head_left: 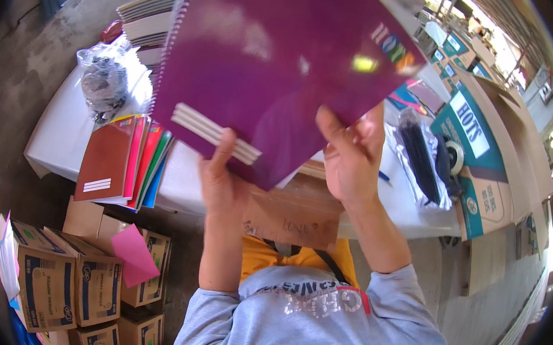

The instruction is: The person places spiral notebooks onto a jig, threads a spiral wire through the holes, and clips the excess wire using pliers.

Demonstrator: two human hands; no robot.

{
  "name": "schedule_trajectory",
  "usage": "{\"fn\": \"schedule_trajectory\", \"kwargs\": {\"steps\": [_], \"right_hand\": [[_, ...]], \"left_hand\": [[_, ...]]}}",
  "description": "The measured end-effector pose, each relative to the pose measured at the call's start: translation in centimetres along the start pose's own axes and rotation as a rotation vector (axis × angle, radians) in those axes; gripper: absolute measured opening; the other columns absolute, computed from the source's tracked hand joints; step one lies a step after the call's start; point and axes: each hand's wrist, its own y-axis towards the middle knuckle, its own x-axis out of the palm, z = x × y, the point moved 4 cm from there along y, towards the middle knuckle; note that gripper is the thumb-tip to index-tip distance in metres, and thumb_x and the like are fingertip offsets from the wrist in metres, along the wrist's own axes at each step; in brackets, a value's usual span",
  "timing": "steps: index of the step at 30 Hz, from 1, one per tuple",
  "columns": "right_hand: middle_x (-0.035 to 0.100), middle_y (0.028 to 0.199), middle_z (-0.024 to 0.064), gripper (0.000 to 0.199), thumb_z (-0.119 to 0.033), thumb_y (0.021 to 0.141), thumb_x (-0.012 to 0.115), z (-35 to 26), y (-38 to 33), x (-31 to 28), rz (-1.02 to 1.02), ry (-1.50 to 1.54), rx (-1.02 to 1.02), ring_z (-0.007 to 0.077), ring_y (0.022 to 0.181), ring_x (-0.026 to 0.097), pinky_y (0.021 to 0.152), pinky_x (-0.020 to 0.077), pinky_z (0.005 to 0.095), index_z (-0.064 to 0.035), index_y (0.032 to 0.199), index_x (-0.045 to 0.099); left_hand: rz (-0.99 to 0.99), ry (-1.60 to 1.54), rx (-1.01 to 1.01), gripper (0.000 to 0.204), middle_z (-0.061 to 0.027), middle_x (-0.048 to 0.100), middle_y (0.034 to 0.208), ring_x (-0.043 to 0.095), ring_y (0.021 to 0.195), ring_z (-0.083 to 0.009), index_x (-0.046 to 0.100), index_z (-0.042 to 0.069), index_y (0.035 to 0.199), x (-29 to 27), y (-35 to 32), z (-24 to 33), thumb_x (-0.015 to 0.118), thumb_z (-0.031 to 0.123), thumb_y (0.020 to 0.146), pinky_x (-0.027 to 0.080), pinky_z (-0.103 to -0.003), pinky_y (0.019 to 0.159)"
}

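Pinched the glossy purple rectangular notebook (253, 59) in left hand (223, 180) and right hand (354, 159), probably best done lightly, clear of the pale spiral coil (167, 51) up-left of both.

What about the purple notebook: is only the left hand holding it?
No, the left hand holds the purple notebook by its lower edge, and the right hand by its right edge.

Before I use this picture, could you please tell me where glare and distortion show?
In the head view, whitish glare washes parts of the purple notebook; fisheye distortion bows the front edge of the white table; the upper-right background looks overexposed; the corners fall black.
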Motion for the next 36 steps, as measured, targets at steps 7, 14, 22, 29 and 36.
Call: {"fn": "schedule_trajectory", "kwargs": {"steps": [7, 14, 22, 29, 36], "right_hand": [[0.066, 0.093, 0.0117, 0.047, 0.0, 0.075, 0.072, -5.7, -6.3, -8.4, -0.038, -0.395, 0.123, 0.0165, 0.082, 0.064, 0.075, 0.051, 0.0265, 0.0014, 0.116, 0.049], [0.051, 0.104, 0.0042, 0.043, 0.003, 0.084, 0.06, -0.9, -14.2, -10.6, -0.01, -0.509, 0.432, 0.0104, 0.092, 0.051, 0.079, 0.0439, 0.0242, -0.0037, 0.121, 0.039], [0.049, 0.105, 0.0049, 0.038, -0.001, 0.088, 0.056, 1.0, -16.1, -14.3, 0.03, -0.586, 0.455, 0.0133, 0.096, 0.049, 0.083, 0.0416, 0.0263, -0.0027, 0.121, 0.037], [0.053, 0.106, 0.0091, 0.033, -0.005, 0.09, 0.056, 2.1, -17.2, -15.7, -0.05, -0.827, 0.403, 0.0162, 0.099, 0.052, 0.086, 0.0424, 0.0282, 0.0018, 0.118, 0.041], [0.053, 0.106, 0.0099, 0.037, -0.004, 0.089, 0.056, 2.0, -16.5, -14.8, 0.027, -0.703, 0.439, 0.0167, 0.099, 0.053, 0.086, 0.0433, 0.0265, 0.0026, 0.121, 0.039]], "left_hand": [[-0.055, 0.682, 0.21, 0.032, -0.0073, 0.064, 0.087, 0.062, 0.078, -0.016, 0.058, 0.001, 0.1, -5.3, -3.3, 4.4, 0.073, -0.001, 0.072, 0.052, -0.03, 0.073], [-0.191, 0.761, 0.123, 0.077, -0.0139, 0.05, 0.119, 0.057, 0.097, -0.0185, 0.032, 0.0, 0.127, -9.2, -5.1, -0.9, 0.076, -0.01, 0.065, 0.051, -0.031, 0.082], [-0.238, 1.229, 0.174, 0.075, -0.0117, 0.053, 0.104, 0.056, 0.095, -0.022, 0.028, 0.0, 0.119, -11.6, -5.8, -2.1, 0.081, 0.01, 0.067, 0.047, -0.032, 0.079], [-0.506, 1.658, 0.209, 0.053, -0.0212, 0.056, 0.09, 0.056, 0.083, -0.0401, 0.027, -0.005, 0.118, -12.5, -6.3, -1.0, 0.063, -0.002, 0.079, 0.045, -0.042, 0.072], [-0.575, 1.648, 0.417, 0.046, -0.0215, 0.057, 0.08, 0.055, 0.074, -0.0443, 0.03, -0.007, 0.119, -13.1, -6.0, -1.7, 0.057, -0.003, 0.082, 0.045, -0.043, 0.066]]}}
